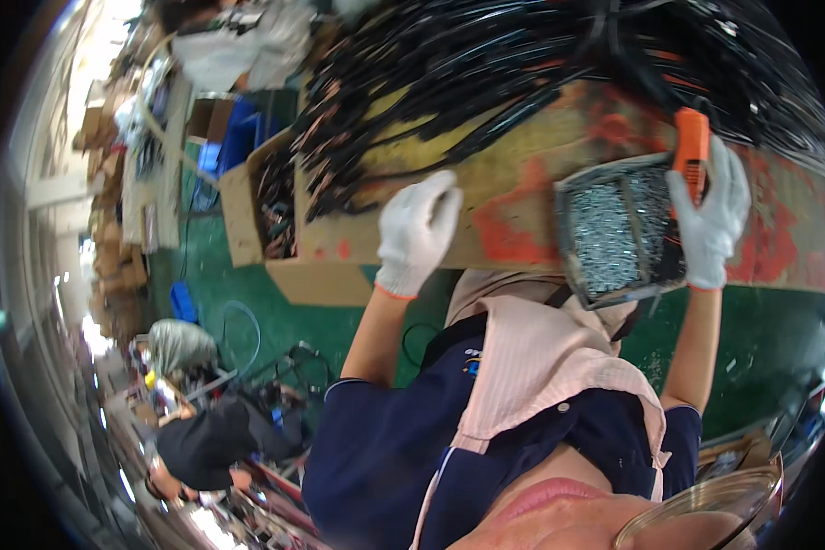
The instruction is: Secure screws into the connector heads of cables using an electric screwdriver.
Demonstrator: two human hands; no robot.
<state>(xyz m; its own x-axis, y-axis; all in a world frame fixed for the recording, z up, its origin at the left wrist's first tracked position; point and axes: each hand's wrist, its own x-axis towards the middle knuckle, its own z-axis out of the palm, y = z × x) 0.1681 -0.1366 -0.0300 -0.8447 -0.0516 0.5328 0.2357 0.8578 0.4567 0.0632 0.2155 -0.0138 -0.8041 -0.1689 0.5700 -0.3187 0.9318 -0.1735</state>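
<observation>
My left hand (419, 231), in a white glove, is above the front edge of the worktable (513, 215). Its fingers curl in toward the thumb; whatever they may hold cannot be made out. My right hand (711, 220), gloved too, grips an orange tool (693, 147) between thumb and fingers, at the right side of a dark tray (564, 240). The tool's exact kind does not show. Small shiny metal pieces (603, 240) fill the tray's two compartments, and the tray juts over the table's front edge.
Bundles of black cables (449, 82) cover the far side of the table. At the left end, an open cardboard box (240, 215) holds more cable ends. Blue bins (238, 137) stand beyond it. Another person (206, 445) is at lower left, beside the green floor (215, 275).
</observation>
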